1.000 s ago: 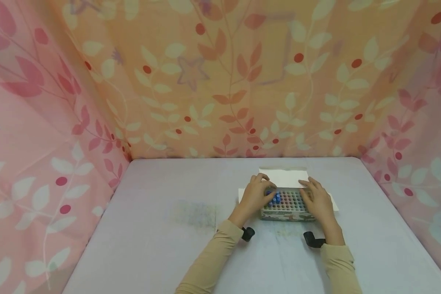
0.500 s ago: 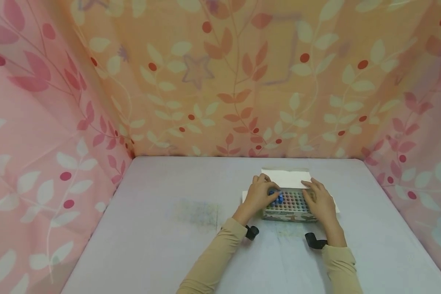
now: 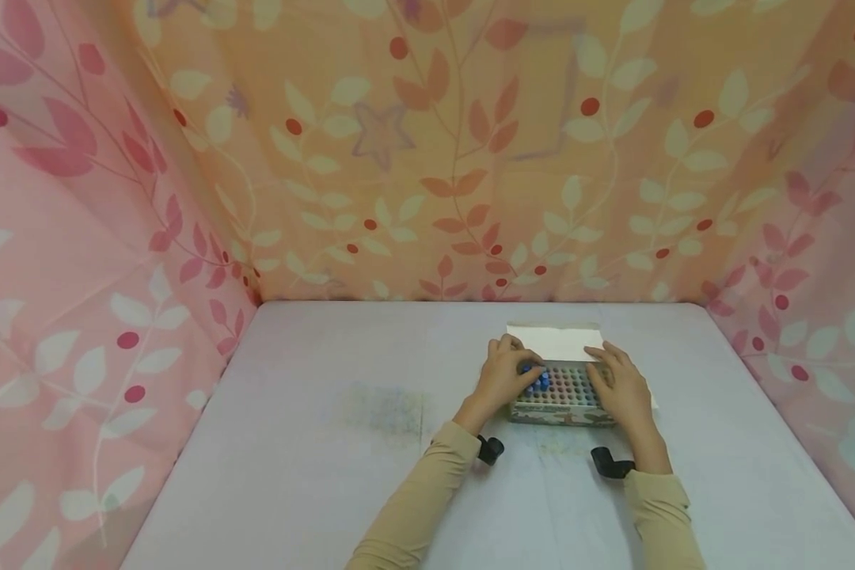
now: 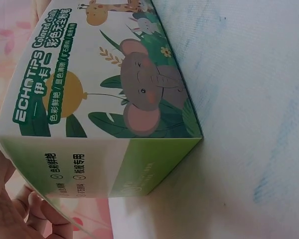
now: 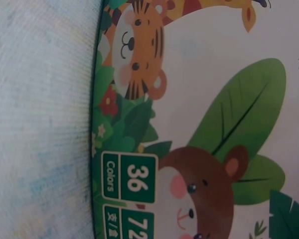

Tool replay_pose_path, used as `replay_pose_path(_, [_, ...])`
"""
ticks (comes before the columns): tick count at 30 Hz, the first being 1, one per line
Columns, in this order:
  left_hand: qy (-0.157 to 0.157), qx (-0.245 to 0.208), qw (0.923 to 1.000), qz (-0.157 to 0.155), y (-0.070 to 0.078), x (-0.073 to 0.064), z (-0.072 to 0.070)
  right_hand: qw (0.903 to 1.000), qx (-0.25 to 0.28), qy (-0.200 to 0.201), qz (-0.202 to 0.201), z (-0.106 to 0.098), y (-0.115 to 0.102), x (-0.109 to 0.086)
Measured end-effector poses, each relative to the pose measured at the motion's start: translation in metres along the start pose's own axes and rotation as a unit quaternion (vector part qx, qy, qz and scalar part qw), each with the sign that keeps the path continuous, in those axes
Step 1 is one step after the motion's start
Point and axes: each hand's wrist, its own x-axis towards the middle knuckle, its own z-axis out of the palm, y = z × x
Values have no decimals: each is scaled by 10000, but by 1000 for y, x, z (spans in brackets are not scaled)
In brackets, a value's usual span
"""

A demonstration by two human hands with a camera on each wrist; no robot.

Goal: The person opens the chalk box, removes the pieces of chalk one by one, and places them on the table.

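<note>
A chalk box (image 3: 561,415) stands on the table at the right of the head view, its long printed side toward me. Rows of round coloured chalk ends (image 3: 570,385) fill its top, and a few blue chalk sticks (image 3: 544,381) stand higher at the left end. My left hand (image 3: 499,377) is over that end, thumb and index finger pinching at a blue chalk stick. At the right end, my right hand (image 3: 625,388) rests on the box with fingers extended and thumb along its top. In the left wrist view, fingers (image 4: 37,214) show behind the box's end panel (image 4: 89,164).
A white lid flap (image 3: 556,340) stands raised behind the box, and a side flap (image 3: 655,400) sticks out at the right. Faint chalk smudges (image 3: 388,410) mark the white table (image 3: 313,483). Patterned curtains (image 3: 427,158) enclose the back and sides.
The head view has shifted slightly. My left thumb and index finger have moved a little at the blue chalk sticks. The right hand and the box have stayed put.
</note>
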Motion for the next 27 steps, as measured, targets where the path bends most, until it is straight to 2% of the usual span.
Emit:
replay_pose_path(6, [-6, -76, 10000, -60, -3, 1, 3, 10000, 38, 45, -40, -1, -1, 1])
replay_pose_path(16, [-287, -110, 9994, -127, -1, 2, 0, 10000, -22, -7, 19, 1, 1, 2])
replay_pose_path(27, [-74, -73, 9999, -112, -1, 3, 3, 10000, 56, 29, 73, 2, 0, 3])
